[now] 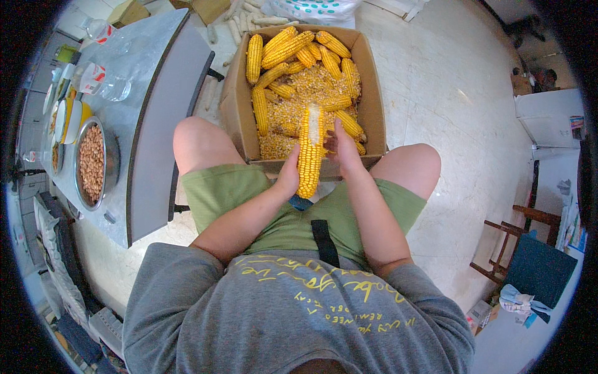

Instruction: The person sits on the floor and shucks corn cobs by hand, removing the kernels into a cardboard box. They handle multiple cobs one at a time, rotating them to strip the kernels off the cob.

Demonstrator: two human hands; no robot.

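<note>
A yellow corn cob (310, 159) is held upright between my knees, over the near edge of a cardboard box (373, 103). A pale strip bare of kernels runs down its far half. My left hand (290, 174) grips the cob's lower left side. Beside the cob's right edge is my right hand (345, 146), its fingers partly curled and apart; whether they touch the cob is hard to tell. Inside the box, loose corn kernels (303, 86) lie with several whole cobs (287, 49) on top and along the sides.
At left stands a grey table (140, 61) with a metal bowl of peanuts (91, 163), plastic bottles (114, 86) and stacked dishes. Stripped cobs (238, 23) lie on the floor behind the box, beside a white sack (313, 11). A chair (537, 266) is at far right.
</note>
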